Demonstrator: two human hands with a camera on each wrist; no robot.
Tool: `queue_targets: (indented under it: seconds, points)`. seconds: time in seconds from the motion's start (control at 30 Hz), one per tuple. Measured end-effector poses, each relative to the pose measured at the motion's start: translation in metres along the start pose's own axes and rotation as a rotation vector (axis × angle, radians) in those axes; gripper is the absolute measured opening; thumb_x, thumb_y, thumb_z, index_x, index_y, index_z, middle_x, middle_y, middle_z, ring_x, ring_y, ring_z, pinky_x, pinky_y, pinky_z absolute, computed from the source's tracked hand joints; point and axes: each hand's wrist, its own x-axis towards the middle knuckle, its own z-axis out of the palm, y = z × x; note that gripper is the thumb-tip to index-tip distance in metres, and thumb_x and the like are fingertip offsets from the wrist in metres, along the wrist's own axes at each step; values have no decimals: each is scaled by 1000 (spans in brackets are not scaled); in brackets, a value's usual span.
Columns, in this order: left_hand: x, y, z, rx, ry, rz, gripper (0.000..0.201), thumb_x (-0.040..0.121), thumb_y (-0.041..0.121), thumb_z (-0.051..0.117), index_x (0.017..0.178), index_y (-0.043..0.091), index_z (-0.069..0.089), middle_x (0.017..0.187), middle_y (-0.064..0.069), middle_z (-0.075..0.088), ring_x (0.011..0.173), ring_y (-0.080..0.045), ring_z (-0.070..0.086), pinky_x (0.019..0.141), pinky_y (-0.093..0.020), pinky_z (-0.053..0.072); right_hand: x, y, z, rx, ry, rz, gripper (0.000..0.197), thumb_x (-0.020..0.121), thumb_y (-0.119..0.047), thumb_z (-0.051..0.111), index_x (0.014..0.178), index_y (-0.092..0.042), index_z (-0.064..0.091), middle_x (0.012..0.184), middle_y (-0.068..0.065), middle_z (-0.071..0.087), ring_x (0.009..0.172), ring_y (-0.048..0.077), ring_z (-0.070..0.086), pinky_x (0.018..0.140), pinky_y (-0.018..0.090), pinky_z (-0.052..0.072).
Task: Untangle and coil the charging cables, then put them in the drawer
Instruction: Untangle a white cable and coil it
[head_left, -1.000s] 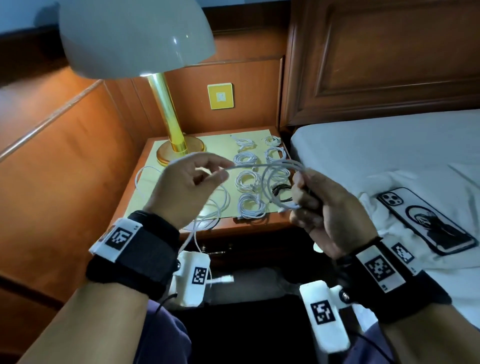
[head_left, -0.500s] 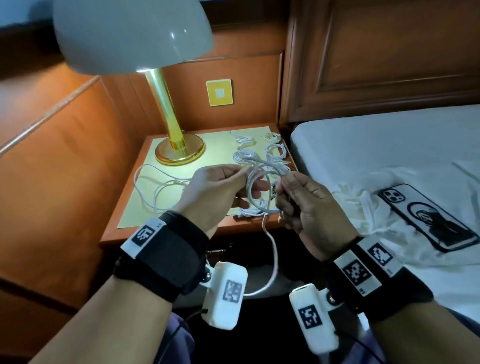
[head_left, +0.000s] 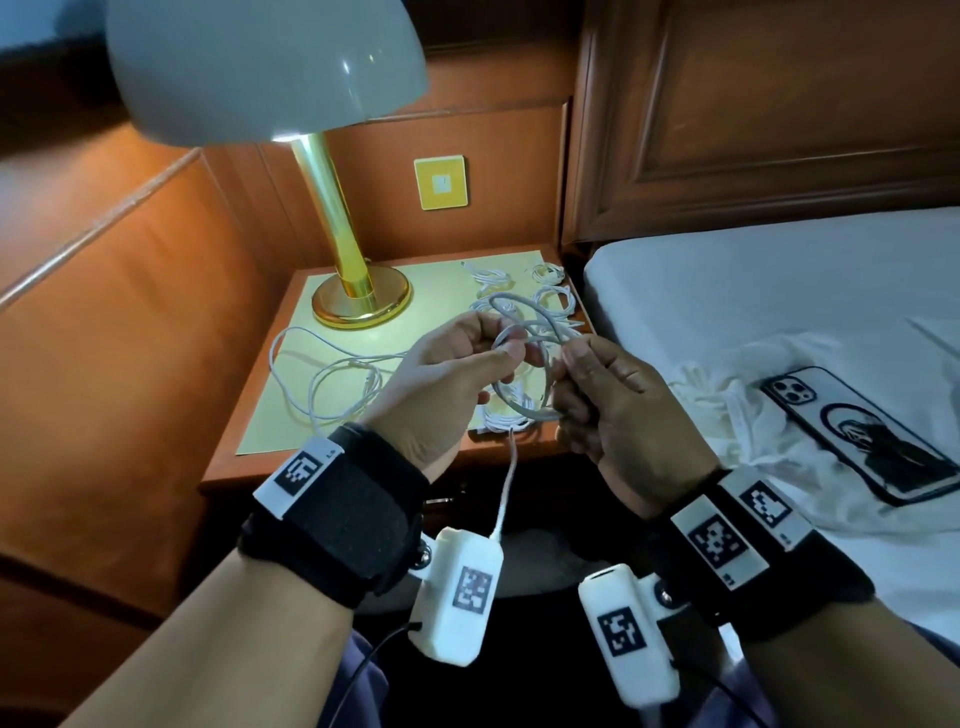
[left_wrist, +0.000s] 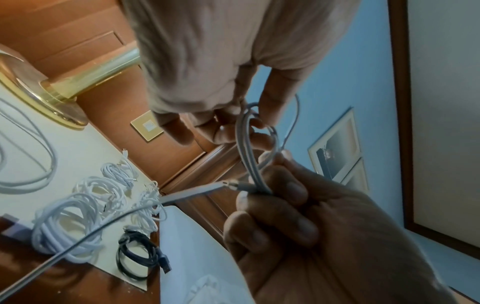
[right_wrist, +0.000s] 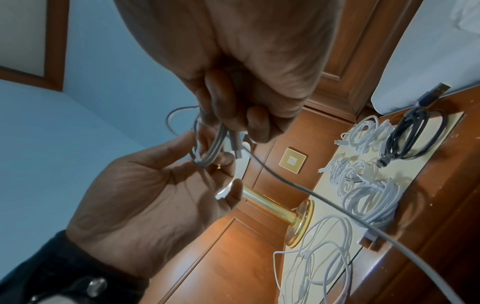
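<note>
Head view: both hands meet above the front edge of the bench, sharing one grey cable wound into loops. Left hand pinches the loops between thumb and fingers; right hand clenches the bundle's other side. One loose end hangs down between the wrists. Coiled white cables lie on the bench behind, by the lamp.

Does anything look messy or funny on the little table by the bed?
Yes. One white cable sprawls loose and uncoiled on the yellow mat beside the gold lamp base, while the other cables sit in neat coils. One black coiled cable stands out among the white ones.
</note>
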Motion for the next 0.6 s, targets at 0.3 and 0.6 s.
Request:
queue_targets:
  seconds: [0.3,0.6]
  points:
    - [2,2,13,-91,20,-91,36,80,21,73,109,17,52,68,0,60,66,-12,51,64,-30,33,9,3,-10,-149,136,-110,33,108,-24,43,79,-11,53,53,-5,39,48,13,29,49,28,25]
    - [-1,-12,9,630,337,206,24,85,4,62,93,22,48,92,3,56,79,-22,67,63,-37,54,5,3,-10,-284,184,-301,33,107,-25,44,80,-11,54,58,-6,43,52,11,35,51,19,32]
